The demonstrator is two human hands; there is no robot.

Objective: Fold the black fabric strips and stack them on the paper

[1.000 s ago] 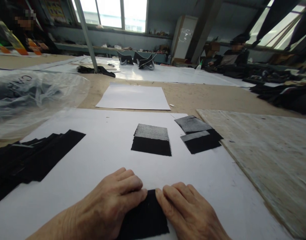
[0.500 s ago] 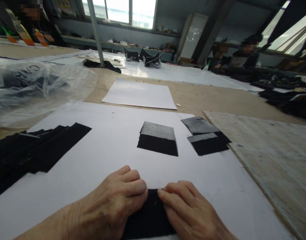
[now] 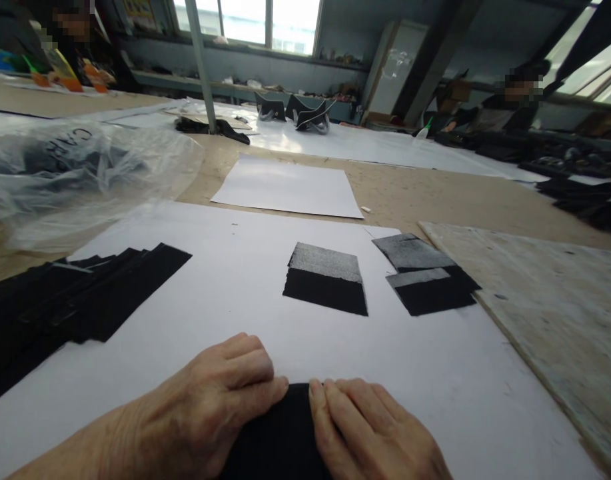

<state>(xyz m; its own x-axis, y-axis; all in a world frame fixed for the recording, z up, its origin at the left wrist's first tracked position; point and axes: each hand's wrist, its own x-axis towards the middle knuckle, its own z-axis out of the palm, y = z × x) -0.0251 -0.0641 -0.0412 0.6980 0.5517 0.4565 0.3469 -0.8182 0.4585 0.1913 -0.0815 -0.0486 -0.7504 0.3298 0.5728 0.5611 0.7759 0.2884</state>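
Note:
A black piece of fabric [image 3: 280, 440] lies on the white sheet [image 3: 195, 293] at the bottom middle, between my two hands. My left hand [image 3: 210, 393] is closed, with its thumb and curled fingers at the far left corner of the piece. On the right side, my right hand [image 3: 370, 427] has its fingers pressed together along the far edge. Part of the fabric is hidden under both hands. Beyond them lie a folded black and grey piece [image 3: 325, 280] and, farther right, overlapping black and grey pieces [image 3: 430, 273].
A fanned stack of black pieces [image 3: 95, 293] lies at the left, with a clear plastic bag [image 3: 150, 160] behind it. A pale board [image 3: 535, 300] borders the right. A smaller white sheet [image 3: 290, 187] lies farther back. Two people sit across the tables.
My left hand has shifted slightly left, and my right hand has moved a little left along the fabric's far edge. The whole view has swung slightly left.

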